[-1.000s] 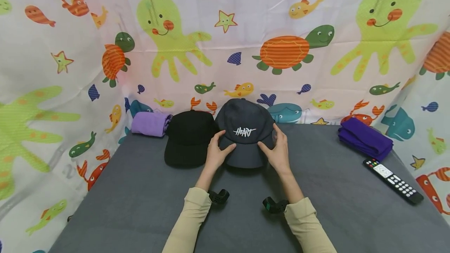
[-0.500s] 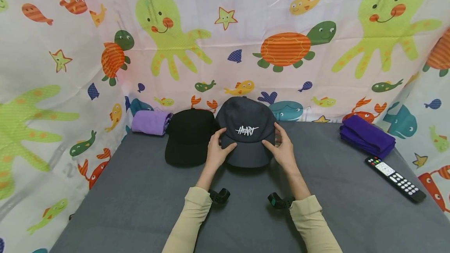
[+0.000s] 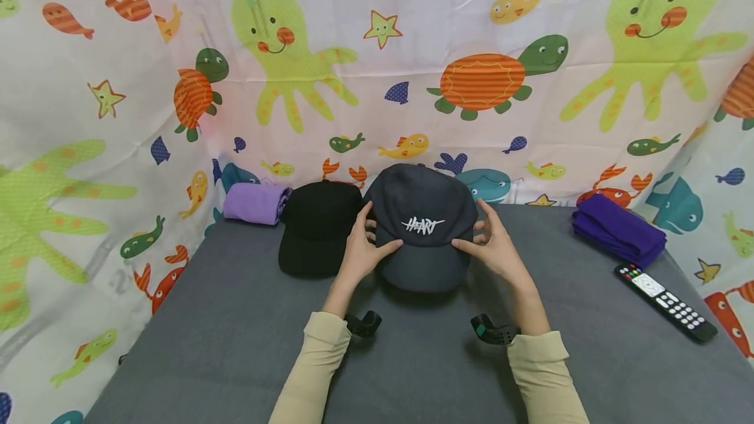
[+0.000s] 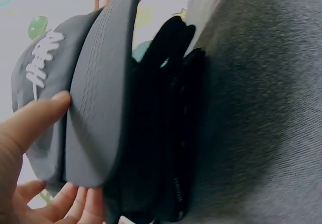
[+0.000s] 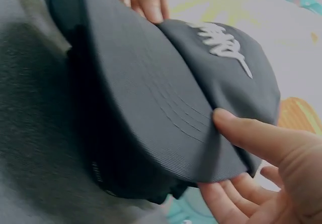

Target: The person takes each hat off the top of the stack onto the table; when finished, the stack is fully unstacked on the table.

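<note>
Both hands hold a dark grey baseball cap [image 3: 427, 198] with white "HEART" lettering on its front. At the left side my left hand [image 3: 362, 247] pinches the brim, thumb on top where brim meets crown and fingers beneath. The right hand [image 3: 495, 244] grips the opposite side in the same way. The brim faces me. In the left wrist view the brim stands apart from the grey table surface, with black items [image 4: 176, 98] with finger-shaped ends below it; their kind is unclear. A plain black cap [image 3: 321, 214] sits just left of the grey one.
A folded lilac cloth [image 3: 254, 204] lies at the back left, beside the black cap. At the back right are a folded dark purple cloth [image 3: 618, 231] and a black remote control [image 3: 665, 303]. A sea-animal curtain [image 3: 377, 97] stands behind the table.
The grey cap has come up and toward me, shifting slightly right, with both hands still on it. My right hand has moved farther right. The black cap stays put.
</note>
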`<move>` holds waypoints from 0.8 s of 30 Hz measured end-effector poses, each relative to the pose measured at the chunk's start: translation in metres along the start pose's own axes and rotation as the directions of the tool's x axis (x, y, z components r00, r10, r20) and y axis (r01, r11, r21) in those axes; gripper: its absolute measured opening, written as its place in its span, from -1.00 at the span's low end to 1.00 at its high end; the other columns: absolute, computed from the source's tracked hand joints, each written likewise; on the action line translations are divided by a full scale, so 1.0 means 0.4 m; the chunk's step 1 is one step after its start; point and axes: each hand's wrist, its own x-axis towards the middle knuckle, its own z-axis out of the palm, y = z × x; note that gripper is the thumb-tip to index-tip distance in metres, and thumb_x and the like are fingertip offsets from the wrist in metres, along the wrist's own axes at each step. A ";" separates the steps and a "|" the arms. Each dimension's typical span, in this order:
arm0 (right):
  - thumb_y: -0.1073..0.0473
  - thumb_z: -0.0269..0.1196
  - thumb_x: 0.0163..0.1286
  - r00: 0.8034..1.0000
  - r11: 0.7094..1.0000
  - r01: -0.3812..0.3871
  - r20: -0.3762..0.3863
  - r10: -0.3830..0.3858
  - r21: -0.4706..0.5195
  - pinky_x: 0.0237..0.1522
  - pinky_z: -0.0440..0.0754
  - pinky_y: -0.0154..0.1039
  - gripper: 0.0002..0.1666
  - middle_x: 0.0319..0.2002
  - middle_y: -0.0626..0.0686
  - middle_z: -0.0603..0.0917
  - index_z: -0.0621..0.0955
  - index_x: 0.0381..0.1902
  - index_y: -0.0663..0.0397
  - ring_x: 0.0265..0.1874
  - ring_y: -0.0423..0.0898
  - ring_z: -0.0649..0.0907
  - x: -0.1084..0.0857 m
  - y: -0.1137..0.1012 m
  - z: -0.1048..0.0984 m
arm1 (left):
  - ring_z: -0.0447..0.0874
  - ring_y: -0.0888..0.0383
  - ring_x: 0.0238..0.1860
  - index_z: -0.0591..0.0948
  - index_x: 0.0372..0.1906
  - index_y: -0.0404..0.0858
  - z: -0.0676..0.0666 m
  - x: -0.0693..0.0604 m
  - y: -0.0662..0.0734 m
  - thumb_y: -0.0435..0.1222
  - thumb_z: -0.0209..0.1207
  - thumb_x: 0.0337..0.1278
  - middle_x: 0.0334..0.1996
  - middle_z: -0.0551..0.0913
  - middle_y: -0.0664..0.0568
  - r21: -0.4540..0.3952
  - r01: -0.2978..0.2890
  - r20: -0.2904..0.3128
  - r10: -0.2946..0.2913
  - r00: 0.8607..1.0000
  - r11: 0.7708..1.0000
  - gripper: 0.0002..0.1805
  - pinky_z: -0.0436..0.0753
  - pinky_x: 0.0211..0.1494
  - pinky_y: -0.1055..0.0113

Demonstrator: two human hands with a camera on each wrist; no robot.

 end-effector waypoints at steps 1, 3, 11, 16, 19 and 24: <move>0.08 0.37 0.14 1.000 1.000 -0.002 0.016 0.002 -0.002 -0.38 0.49 -0.27 0.15 -0.09 0.21 0.37 -0.10 0.48 -0.14 -0.42 -0.10 0.51 -0.003 -0.003 -0.008 | 0.50 0.07 -0.26 0.03 0.44 -0.09 -0.004 0.000 0.002 -0.09 0.41 -0.16 -0.07 0.46 -0.08 0.001 0.006 0.013 -0.006 1.000 1.000 0.06 0.52 -0.23 0.26; 0.04 0.38 0.13 0.999 1.000 -0.007 0.047 0.007 -0.012 -0.36 0.50 -0.27 0.14 -0.07 0.22 0.36 -0.08 0.47 -0.18 -0.43 -0.10 0.54 -0.009 -0.010 -0.024 | 0.51 0.11 -0.27 -0.01 0.45 -0.06 -0.013 -0.001 0.007 -0.06 0.41 -0.18 -0.11 0.47 -0.05 0.006 0.019 0.043 -0.019 0.999 1.000 0.10 0.52 -0.20 0.27; -0.01 0.42 0.06 0.991 0.997 -0.025 0.130 0.035 -0.077 -0.35 0.50 -0.21 0.16 -0.09 0.21 0.36 -0.03 0.47 -0.15 -0.42 -0.07 0.60 -0.035 -0.030 -0.074 | 0.55 0.18 -0.40 -0.13 0.47 -0.03 -0.037 -0.005 0.013 -0.02 0.42 -0.22 -0.40 0.52 0.02 -0.038 0.034 0.123 -0.030 0.992 0.999 0.20 0.55 -0.23 0.33; 0.01 0.43 0.05 0.984 0.997 -0.054 0.168 0.061 -0.047 -0.36 0.59 -0.13 0.20 -0.03 0.30 0.40 -0.06 0.47 -0.08 -0.44 -0.08 0.64 -0.049 -0.039 -0.088 | 0.51 0.17 -0.46 0.04 0.42 0.00 -0.039 -0.008 0.022 -0.06 0.44 -0.22 -0.51 0.50 0.04 -0.075 0.056 0.135 -0.045 0.990 0.996 0.07 0.51 -0.30 0.35; 0.02 0.40 0.09 0.977 0.995 -0.086 0.191 0.093 -0.040 -0.30 0.61 -0.07 0.18 0.07 0.39 0.38 -0.07 0.46 0.09 -0.39 -0.07 0.67 -0.060 -0.041 -0.096 | 0.48 0.16 -0.46 0.15 0.37 -0.02 -0.035 -0.011 0.032 -0.07 0.44 -0.22 -0.54 0.49 0.05 -0.080 0.062 0.140 -0.050 0.989 0.995 -0.01 0.48 -0.32 0.34; 0.01 0.37 0.13 0.971 0.990 -0.128 0.196 0.136 -0.054 -0.24 0.61 -0.06 0.17 0.12 0.42 0.35 -0.10 0.43 0.26 -0.34 -0.09 0.67 -0.081 -0.039 -0.113 | 0.47 0.14 -0.46 0.20 0.31 -0.09 -0.021 -0.018 0.049 -0.09 0.45 -0.23 -0.55 0.48 0.05 -0.076 0.071 0.159 -0.058 0.986 0.995 -0.06 0.47 -0.30 0.32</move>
